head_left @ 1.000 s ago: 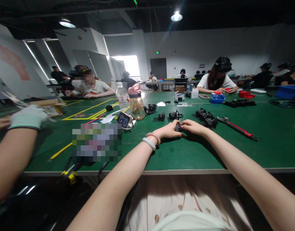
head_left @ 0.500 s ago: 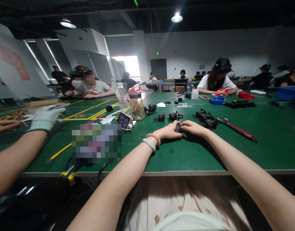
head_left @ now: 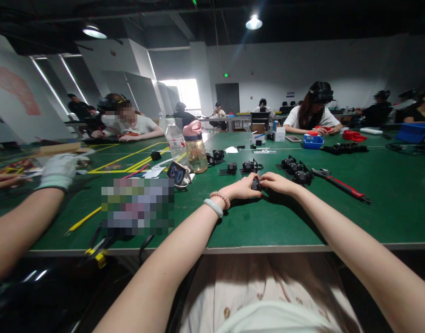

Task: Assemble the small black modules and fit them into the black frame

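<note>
My left hand (head_left: 245,186), with a beaded bracelet and a pale bangle at the wrist, is closed on a small black part (head_left: 256,184) above the green table (head_left: 268,226). The fingertips of my right hand (head_left: 275,183) press on the right side of the same part. Just beyond my hands lie more black parts: one piece (head_left: 232,168), another with a loop (head_left: 249,166), and a cluster (head_left: 297,171) to the right. Fine details of the held part are too small to make out.
Red-handled pliers (head_left: 344,186) lie at the right. A drink bottle (head_left: 196,150), a small clock (head_left: 178,175) and a blurred-out object (head_left: 139,206) are on the left. A co-worker's gloved hand (head_left: 58,171) is at far left. A blue bin (head_left: 313,141) stands farther back.
My hands stay on the black part with almost no movement. The whole view has shifted slightly, and the co-worker's gloved hand at the left has moved a little.
</note>
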